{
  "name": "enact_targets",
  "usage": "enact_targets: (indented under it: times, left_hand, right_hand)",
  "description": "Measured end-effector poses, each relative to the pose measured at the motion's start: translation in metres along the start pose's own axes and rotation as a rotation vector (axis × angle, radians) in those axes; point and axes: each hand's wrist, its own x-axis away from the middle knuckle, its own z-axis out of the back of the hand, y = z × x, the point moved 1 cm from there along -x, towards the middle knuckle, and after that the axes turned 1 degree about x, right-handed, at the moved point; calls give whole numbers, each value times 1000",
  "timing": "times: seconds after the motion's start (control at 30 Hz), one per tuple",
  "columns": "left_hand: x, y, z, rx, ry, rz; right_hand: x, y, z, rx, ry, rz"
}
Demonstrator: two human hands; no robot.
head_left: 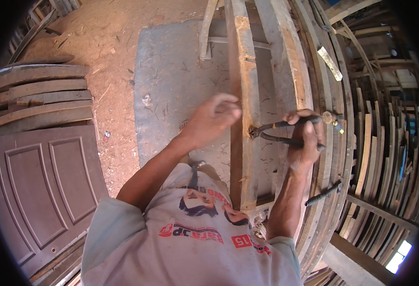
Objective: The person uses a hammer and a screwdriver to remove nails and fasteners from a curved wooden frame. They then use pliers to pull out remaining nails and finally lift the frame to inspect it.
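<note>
pincers (271,132): clenched in the right hand (305,138), nose set against the upright plank (244,109). left hand (213,119): braced on the plank, loosely curled. extraction judged unfinished; nail itself was not discernible.

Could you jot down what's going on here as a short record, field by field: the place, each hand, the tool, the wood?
Place: a wood workshop with a sawdust floor
Left hand: rests against the side of an upright wooden beam, holding no tool
Right hand: closed round the handles of pincers
Pincers: jaws pressed to the beam's right edge
Nearby left: a brown panelled door lying flat, curved planks stacked above it
Nearby right: racks of stacked timber
</note>
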Motion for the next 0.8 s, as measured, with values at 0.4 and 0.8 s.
enact_targets:
  times: [0.4,0.8]
  left_hand:
    - [-55,126,-77,-410,-123,-456]
    - [-107,110,-26,-397,-158,-331]
  right_hand:
    - [-23,21,-26,235,-47,-39]
    - [-78,33,-70,615,-172,-59]
